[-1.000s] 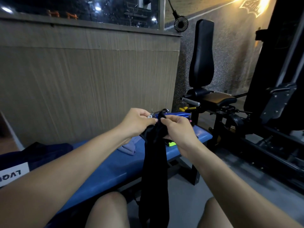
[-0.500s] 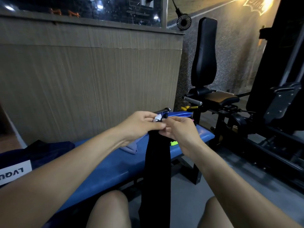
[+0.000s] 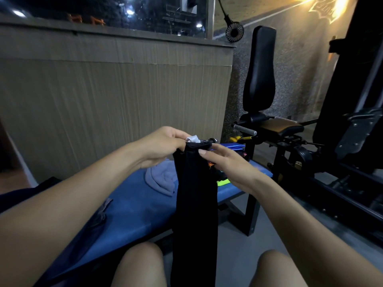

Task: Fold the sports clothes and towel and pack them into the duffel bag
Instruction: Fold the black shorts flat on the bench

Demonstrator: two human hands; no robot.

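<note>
Black garment (image 3: 194, 195): your left hand (image 3: 163, 145) pinches its top edge; your right hand's (image 3: 226, 162) relaxed fingers (image 3: 204, 151) touch it. It hangs over the counter (image 3: 132, 210).

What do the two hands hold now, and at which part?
The left hand pinches the black garment at its top edge; the right hand only touches it.
</note>
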